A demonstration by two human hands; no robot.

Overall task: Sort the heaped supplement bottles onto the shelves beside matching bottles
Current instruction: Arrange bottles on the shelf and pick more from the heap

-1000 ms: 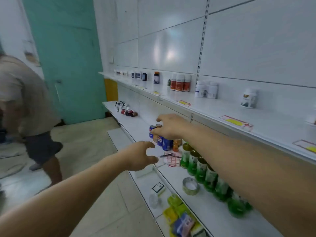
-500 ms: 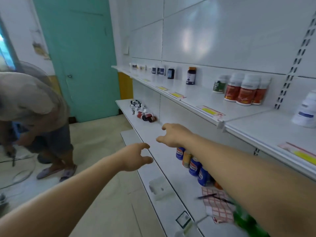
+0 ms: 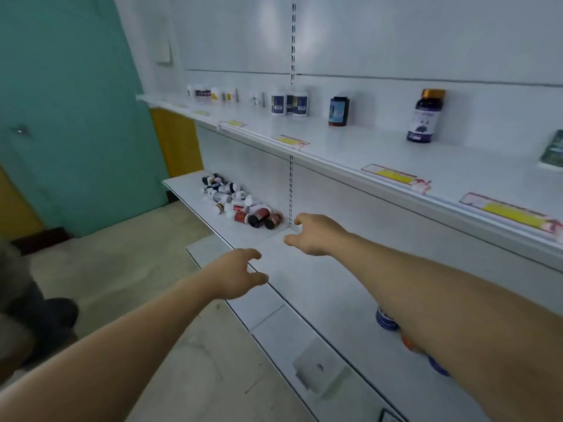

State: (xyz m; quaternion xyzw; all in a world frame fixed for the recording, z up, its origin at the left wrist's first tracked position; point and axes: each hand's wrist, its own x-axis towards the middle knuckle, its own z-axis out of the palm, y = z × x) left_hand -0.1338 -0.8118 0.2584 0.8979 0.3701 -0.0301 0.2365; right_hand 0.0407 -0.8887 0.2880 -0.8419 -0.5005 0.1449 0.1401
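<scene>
Bare middle shelf [image 3: 320, 287] stretches between the right hand [image 3: 315, 234] and its near edge. Heaped bottles [image 3: 240, 204] lie on their sides at the far end, just beyond. Left hand [image 3: 236, 274] hovers released; both grips hold nothing.

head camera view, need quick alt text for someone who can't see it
Two bare hands, left hand and right hand, reach empty and open toward a heap of small red, white and dark supplement bottles lying on a white middle shelf. Single upright bottles stand spaced along the white upper shelf; a teal door is at left.
</scene>
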